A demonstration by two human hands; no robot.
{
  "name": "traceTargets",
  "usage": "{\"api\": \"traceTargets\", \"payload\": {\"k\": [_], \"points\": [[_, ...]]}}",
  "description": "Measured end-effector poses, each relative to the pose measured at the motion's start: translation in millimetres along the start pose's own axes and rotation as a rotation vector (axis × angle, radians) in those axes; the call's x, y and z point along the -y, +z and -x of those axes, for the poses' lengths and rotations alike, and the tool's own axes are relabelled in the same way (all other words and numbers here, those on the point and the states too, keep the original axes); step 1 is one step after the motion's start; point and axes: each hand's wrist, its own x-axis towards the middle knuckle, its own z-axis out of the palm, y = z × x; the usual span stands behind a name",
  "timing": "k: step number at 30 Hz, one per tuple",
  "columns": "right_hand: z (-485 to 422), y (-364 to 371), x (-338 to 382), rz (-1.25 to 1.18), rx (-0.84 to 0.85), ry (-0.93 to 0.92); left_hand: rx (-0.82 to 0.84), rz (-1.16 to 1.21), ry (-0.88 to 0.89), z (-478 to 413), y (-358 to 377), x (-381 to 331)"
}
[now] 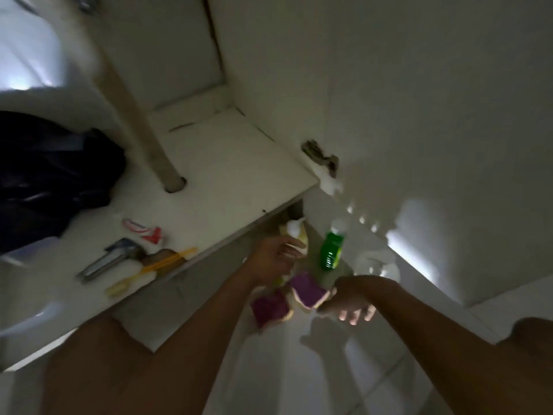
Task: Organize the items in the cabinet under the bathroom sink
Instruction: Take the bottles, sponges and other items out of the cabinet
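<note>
Purple-topped, cream-edged sponge between fingers of the right hand; left hand fingers around a pale-yellow, white-capped bottle.

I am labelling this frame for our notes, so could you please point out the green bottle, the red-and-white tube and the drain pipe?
green bottle (331, 252), head view, on its green body.
red-and-white tube (142, 229), head view, on its middle.
drain pipe (141, 127), head view, on its shaft midway up.

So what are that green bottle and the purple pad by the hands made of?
The green bottle looks like glossy, translucent plastic, since light glints off its side. The purple pad seems to be soft sponge foam, with a matte purple face on a pale layer that shows at its edge. The blur leaves the finer texture uncertain.
</note>
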Motion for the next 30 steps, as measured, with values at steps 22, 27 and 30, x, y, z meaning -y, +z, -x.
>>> {"api": "traceTargets", "payload": {"k": [22, 27, 30], "points": [[-51, 10, 310, 0.461, -0.322, -0.652, -0.391, -0.814, -0.128, 89, -298, 86], [-68, 27, 302, 0.412, -0.392, -0.697, -0.248, -0.976, -0.174, 59, -292, 94], [-70, 28, 300, 0.387, -0.393, -0.712, -0.206, -1.019, -0.187, 50, -297, 89]]}}
